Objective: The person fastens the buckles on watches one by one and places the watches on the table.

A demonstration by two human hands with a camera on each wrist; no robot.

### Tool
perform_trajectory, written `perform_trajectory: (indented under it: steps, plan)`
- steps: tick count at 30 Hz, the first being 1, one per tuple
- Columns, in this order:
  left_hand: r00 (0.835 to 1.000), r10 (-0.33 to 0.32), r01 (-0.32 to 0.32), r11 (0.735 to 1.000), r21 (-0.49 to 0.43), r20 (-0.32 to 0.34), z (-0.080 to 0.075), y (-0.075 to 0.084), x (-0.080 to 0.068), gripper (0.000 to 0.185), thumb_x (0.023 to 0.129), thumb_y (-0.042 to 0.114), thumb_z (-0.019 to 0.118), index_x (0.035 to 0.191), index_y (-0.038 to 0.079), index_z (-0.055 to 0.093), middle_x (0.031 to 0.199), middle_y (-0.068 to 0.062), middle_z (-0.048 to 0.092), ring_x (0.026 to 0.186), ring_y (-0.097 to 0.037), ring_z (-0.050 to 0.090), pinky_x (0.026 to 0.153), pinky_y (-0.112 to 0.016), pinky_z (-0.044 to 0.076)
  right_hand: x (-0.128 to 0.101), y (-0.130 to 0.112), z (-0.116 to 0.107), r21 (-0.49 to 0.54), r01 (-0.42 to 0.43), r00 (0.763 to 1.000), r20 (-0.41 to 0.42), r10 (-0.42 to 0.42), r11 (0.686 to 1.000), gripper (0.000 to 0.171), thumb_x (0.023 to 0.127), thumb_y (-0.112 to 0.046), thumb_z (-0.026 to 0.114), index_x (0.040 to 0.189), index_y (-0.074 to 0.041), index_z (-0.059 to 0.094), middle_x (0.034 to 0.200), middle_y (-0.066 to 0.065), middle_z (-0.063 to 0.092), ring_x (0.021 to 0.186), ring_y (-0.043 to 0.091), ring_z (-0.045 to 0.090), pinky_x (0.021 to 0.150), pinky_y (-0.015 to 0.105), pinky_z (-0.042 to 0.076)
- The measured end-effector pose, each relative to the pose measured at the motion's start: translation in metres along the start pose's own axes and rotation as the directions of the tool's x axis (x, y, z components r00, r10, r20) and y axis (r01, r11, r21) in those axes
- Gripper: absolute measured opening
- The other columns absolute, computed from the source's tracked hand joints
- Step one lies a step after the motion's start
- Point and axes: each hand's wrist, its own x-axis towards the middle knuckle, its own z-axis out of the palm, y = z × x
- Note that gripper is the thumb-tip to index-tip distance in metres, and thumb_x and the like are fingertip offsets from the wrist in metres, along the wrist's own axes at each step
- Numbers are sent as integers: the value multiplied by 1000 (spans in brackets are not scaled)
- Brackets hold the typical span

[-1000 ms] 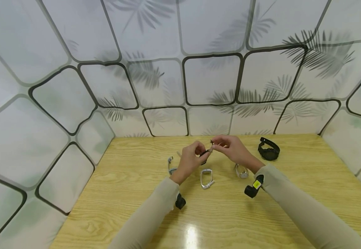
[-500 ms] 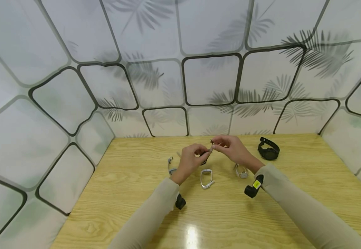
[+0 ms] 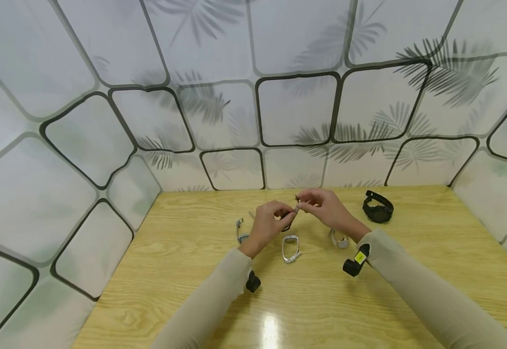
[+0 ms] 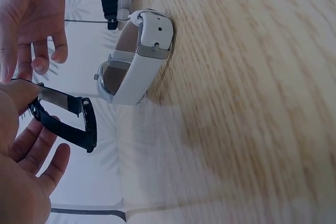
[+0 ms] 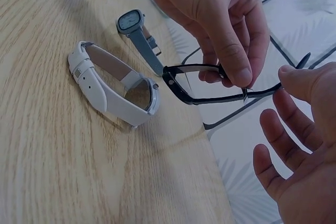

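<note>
Above the tabletop both hands hold a black wristwatch (image 5: 178,85), its strap bent into a loop. My left hand (image 3: 267,224) pinches the strap by the buckle between thumb and index finger. On the strap's free tip, my right hand (image 3: 325,206) has a thumb-and-finger pinch, its other fingers spread in the right wrist view. The tip passes through the buckle there. Just below the hands, a white-strapped watch (image 4: 139,80) lies on its side, buckled into a loop. Fingers partly cover the black watch in the head view.
On the wooden table (image 3: 170,271), a light-blue watch (image 3: 242,238) lies left, partly behind the left hand. A white watch with a round dial (image 3: 342,242) lies under the right wrist. A chunky black watch (image 3: 379,213) sits far right. A patterned wall (image 3: 294,167) borders the back.
My left fingers have drawn in slightly along the strap by the buckle, and the black watch has tilted a little. The right hand keeps its pinch almost still.
</note>
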Motion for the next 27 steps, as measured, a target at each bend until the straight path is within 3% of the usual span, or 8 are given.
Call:
perform_trajectory:
  steps: [5, 10, 18, 24, 27]
  plan:
    - [1000, -7, 7, 1000, 20, 20, 0, -1, 1, 5, 95, 8, 76, 97, 5, 79, 91, -7, 75, 77, -17, 70, 74, -36, 62, 6, 24, 4, 4, -4, 1000, -8, 4, 1000, 29, 102, -11, 67, 127, 2, 67, 121, 21, 68, 103, 36, 66, 83, 45, 56]
    - [1000, 0, -1, 999, 36, 20, 1, -2, 0, 6, 95, 9, 76, 98, 5, 80, 91, -5, 76, 76, -14, 71, 73, -26, 60, 9, 40, 4, 13, -2, 1000, -6, 2, 1000, 33, 102, -19, 68, 130, -1, 67, 125, 19, 67, 103, 29, 66, 83, 42, 56]
    - [1000, -11, 11, 999, 41, 4, 4, -3, -1, 7, 95, 12, 76, 97, 7, 81, 90, -4, 77, 76, -13, 73, 73, -29, 61, 8, 42, 4, 19, -1, 1000, -14, 1, 1000, 33, 102, -22, 68, 130, -4, 67, 120, 13, 69, 101, 27, 66, 84, 44, 56]
    - [1000, -28, 27, 998, 59, 14, 3, 0, -2, 8, 95, 13, 76, 98, 7, 82, 91, -4, 78, 78, -13, 74, 75, -29, 62, 6, 36, 6, 40, -18, 1000, -16, 19, 999, 31, 103, -11, 65, 130, 4, 65, 114, 21, 70, 98, 42, 66, 85, 61, 55]
    - [1000, -24, 23, 997, 70, 12, 3, 0, -2, 8, 95, 13, 76, 98, 8, 82, 91, -3, 78, 79, -12, 73, 75, -27, 61, 6, 34, 6, 43, -19, 1000, -18, 20, 999, 30, 103, -9, 64, 130, 4, 64, 113, 22, 70, 97, 44, 67, 85, 63, 54]
